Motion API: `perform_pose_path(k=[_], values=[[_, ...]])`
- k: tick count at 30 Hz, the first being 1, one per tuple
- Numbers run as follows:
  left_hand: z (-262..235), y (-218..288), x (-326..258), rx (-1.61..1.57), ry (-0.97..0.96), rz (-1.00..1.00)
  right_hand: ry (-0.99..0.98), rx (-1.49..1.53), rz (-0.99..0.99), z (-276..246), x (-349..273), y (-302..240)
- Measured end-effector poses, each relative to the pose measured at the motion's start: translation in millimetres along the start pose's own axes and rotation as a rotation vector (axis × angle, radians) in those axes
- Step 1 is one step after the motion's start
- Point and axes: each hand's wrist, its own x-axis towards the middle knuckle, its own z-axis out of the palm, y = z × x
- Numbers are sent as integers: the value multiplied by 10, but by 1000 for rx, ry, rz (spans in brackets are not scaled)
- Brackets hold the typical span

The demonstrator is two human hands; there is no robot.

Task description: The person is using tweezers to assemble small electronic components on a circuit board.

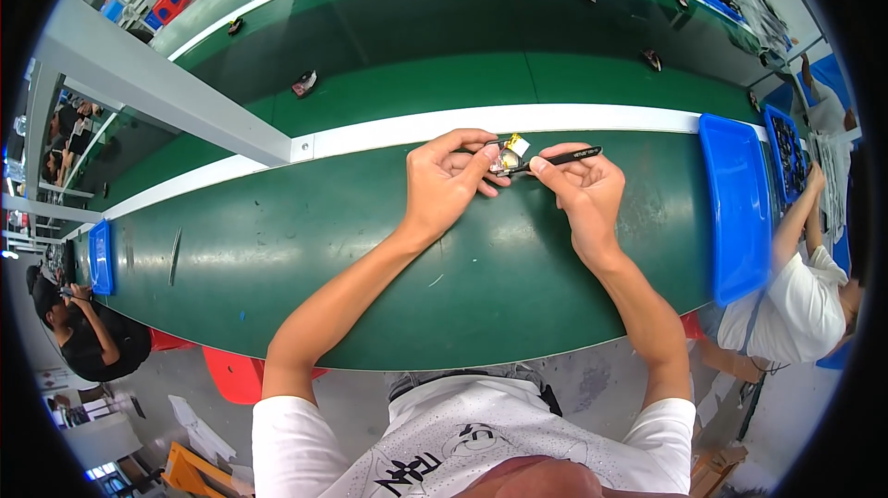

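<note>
My left hand (447,182) pinches a small electronic part (508,155) with a yellow and white tab, held just above the green workbench (370,248). My right hand (581,185) grips black tweezers (555,160) whose tip touches the part. Both hands meet near the white strip (416,133) at the bench's far edge.
A blue tray (735,207) lies on the bench at my right. Beyond the white strip runs a green conveyor belt (444,45) carrying several small dark parts (304,84). Another person (805,285) sits at the right, one more (88,332) at the left. A grey metal beam (157,82) crosses upper left.
</note>
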Motion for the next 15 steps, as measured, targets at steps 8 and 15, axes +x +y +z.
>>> perform_pose_path(k=[8,15], values=[[52,34,-26,57,68,10,80,-128,-185,-54,29,54],[45,-1,-34,88,86,65,56,-259,-358,-25,-15,113]])
